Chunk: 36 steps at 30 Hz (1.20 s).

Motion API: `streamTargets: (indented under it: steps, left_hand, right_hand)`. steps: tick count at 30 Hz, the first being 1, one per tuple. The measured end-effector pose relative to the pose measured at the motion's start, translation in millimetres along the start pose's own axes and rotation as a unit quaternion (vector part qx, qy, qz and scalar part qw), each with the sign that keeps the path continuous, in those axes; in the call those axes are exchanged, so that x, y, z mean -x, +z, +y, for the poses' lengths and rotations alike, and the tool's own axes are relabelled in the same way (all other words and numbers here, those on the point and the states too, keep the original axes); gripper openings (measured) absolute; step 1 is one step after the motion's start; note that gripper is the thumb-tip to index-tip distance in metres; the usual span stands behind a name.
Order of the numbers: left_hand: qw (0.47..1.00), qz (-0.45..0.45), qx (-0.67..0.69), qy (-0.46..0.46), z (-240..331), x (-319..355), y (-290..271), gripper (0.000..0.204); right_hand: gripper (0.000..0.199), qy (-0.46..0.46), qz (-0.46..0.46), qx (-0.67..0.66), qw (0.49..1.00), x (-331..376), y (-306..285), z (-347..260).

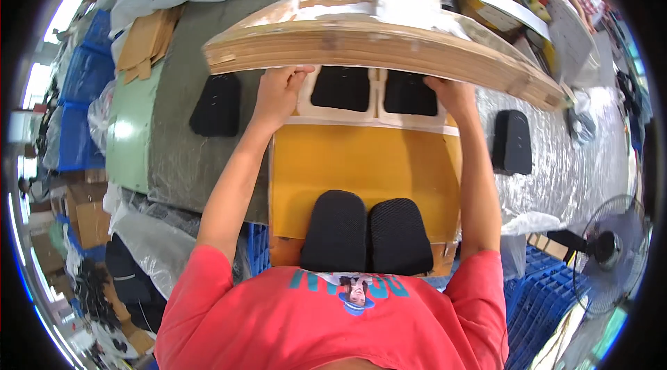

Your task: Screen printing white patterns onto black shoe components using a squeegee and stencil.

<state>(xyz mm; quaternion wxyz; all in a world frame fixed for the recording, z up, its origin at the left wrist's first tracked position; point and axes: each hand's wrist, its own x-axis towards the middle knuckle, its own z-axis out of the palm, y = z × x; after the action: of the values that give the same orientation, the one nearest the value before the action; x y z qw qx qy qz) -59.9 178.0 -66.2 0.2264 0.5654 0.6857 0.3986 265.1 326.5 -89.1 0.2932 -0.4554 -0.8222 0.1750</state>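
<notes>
A thick wooden frame [326,40] hangs raised across the far side, above a board with two white-rimmed slots [377,95]. A black tapered pad [340,89] lies in the left slot and another black pad [408,94] in the right one. My left hand [278,95] is closed at the left slot's outer rim, its fingertips just under the frame's edge. At the outer corner of the right-hand pad is my right hand [455,97], fingers bent inward and partly hidden by the frame. Whatever either hand pinches is not visible.
A yellow sheet [365,161] covers the near board, with two stacks of black pads [333,231] at its front. Single black pads lie to the left [217,106] and right [512,142]. A fan [608,252] stands at the right; blue crates [87,71] are at the left.
</notes>
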Motion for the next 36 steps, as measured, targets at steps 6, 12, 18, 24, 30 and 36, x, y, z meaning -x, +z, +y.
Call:
streamTargets:
  steps: [6,12,18,24,30,36]
  left_hand:
    - [0.899,0.085,-0.381,0.198,-10,-8,46,0.037]
    - [0.930,-0.018,-0.339,0.139,0,-19,48,0.023]
    - [0.997,-0.031,-0.023,-0.064,3,-7,22,0.017]
    - [0.978,0.158,0.135,-0.016,-13,54,-65,0.020]
    - [0.939,0.315,0.090,-0.106,-75,116,-180,0.024]
    - [0.947,0.251,0.163,-0.120,-104,107,-192,0.025]
  right_hand:
    - [0.027,0.158,0.032,-0.189,0.969,37,-45,13]
    - [0.042,0.247,0.171,-0.134,0.944,114,-172,100]
    - [0.041,0.295,0.113,-0.018,0.949,129,-144,134]
    - [0.037,0.229,0.100,0.060,0.966,116,-133,136]
    - [0.090,0.258,0.024,0.172,0.950,129,-137,136]
    - [0.101,0.258,-0.063,0.194,0.945,123,-131,109]
